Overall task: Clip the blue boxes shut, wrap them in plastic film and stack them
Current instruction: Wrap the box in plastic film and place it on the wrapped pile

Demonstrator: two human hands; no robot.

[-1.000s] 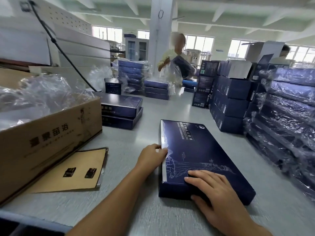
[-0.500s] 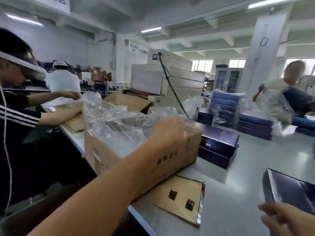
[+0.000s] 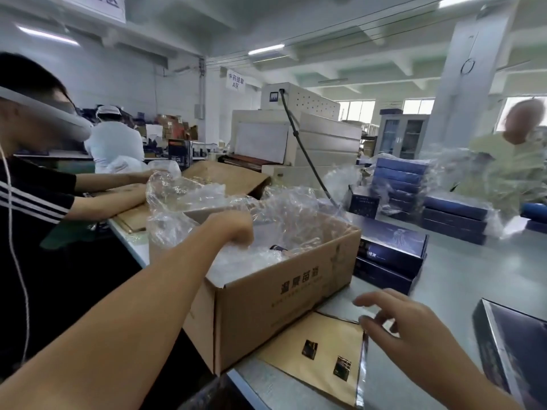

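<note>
The left hand (image 3: 235, 229) is reaching down into the open cardboard carton (image 3: 266, 306) at the near edge of the table (image 3: 461, 279). Its knuckles are up and its fingers are curling into the loose plastic film (image 3: 189, 196) billowing out of the top. The film is hiding the tips, so I cannot tell whether they are pinching a sheet or only burrowing among it. The right hand (image 3: 414, 332) is hovering just above the table in front of the carton, fingers (image 3: 373, 298) spread apart and holding nothing. It is hanging near the corner of a tan card (image 3: 313, 359) that is carrying two small dark clips (image 3: 309, 349).

The blue box (image 3: 515, 359) is lying flat at the right edge of the view, apart from both hands. A pair of blue boxes (image 3: 390, 253) is sitting stacked just behind the carton, and wrapped stacks (image 3: 455, 216) are waiting farther along the table.

The film is looking thin, soft and clingy — very light, likely to drag neighbouring sheets along and to tear if snatched. I would be taking one sheet by an edge or corner and drawing it up slowly. The box is looking stiff, flat and slick-faced, probably light — best gripped along its long sides, not by the lid's free edge.
</note>
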